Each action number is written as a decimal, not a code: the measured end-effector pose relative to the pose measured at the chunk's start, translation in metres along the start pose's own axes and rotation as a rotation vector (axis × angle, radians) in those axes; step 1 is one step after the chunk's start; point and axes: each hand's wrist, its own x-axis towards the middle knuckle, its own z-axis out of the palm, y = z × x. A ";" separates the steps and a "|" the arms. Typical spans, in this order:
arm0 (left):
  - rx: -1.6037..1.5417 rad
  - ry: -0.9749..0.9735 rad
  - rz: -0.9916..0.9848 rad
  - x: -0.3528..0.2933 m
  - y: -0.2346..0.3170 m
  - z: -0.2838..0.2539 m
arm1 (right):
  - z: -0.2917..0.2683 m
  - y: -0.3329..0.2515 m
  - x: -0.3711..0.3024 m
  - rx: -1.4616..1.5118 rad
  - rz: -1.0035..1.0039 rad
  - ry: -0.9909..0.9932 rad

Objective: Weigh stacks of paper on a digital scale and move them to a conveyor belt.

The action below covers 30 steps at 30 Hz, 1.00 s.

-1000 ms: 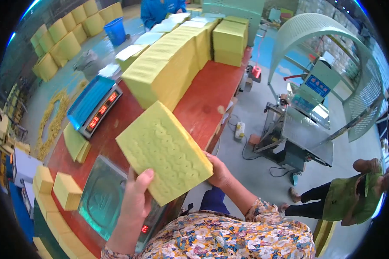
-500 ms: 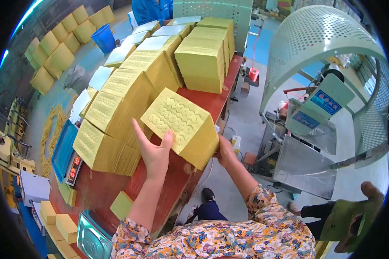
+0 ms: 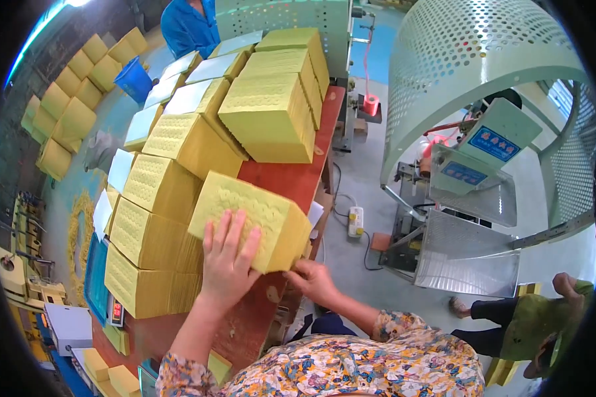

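A thick block of yellow paper sheets [image 3: 275, 215], with rows of round punched marks on its top, sits tilted over the red table's [image 3: 304, 169] right side. My left hand [image 3: 228, 264] lies flat on the block's top, fingers stretched out. At the block's lower right corner, my right hand [image 3: 314, 281] grips its bottom edge, the fingertips partly hidden underneath. Just left of the block stands a long row of similar yellow paper stacks [image 3: 172, 178], some topped with pale sheets [image 3: 187, 98]. Plainer yellow stacks [image 3: 271, 119] stand beyond it.
A perforated grey machine guard [image 3: 477, 53] arches over a metal tray [image 3: 470, 255] at right. A blue tray [image 3: 97, 271] and a small digital display [image 3: 116, 312] sit by the table's left edge. A power strip [image 3: 355, 221] lies on the floor. Other people stand far off and at lower right.
My left hand has gone from touching the block's near edge with its thumb to lying flat across its top. The block and my right hand have come lower and left in view, which itself shifted.
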 end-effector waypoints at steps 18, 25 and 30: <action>0.050 0.288 -0.089 0.067 -0.059 0.038 | 0.018 -0.014 0.105 0.159 -0.107 0.087; -0.016 0.477 -0.459 -0.105 0.024 -0.048 | 0.116 -0.132 -0.032 0.495 -0.217 -0.222; 0.040 0.460 -0.910 -0.300 0.118 -0.151 | 0.216 -0.153 -0.146 0.397 -0.358 -0.908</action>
